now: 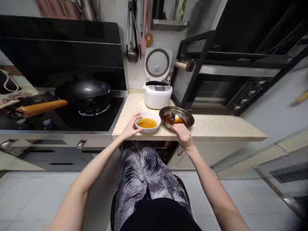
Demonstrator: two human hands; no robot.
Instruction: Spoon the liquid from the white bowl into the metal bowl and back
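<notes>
On the counter's front part, a white bowl [149,128] holds amber liquid. My left hand [132,127] grips its left side, thumb along the near rim and fingers at the far-left edge. Just right of it, a metal bowl [190,119] contains darker brown liquid. A small dark rounded object [172,116] shows inside the metal bowl; its kind is unclear. At that bowl's near rim is my right hand [183,135], its fingers pinched together. What lies between those fingertips is too small to make out.
Behind the bowls stands a white rice cooker [158,98] with its lid raised. A wok [83,89] sits on the stove to the left, near an orange-brown handle [43,107]. The oven [216,89] is at right. Ladles [132,56] hang on the wall.
</notes>
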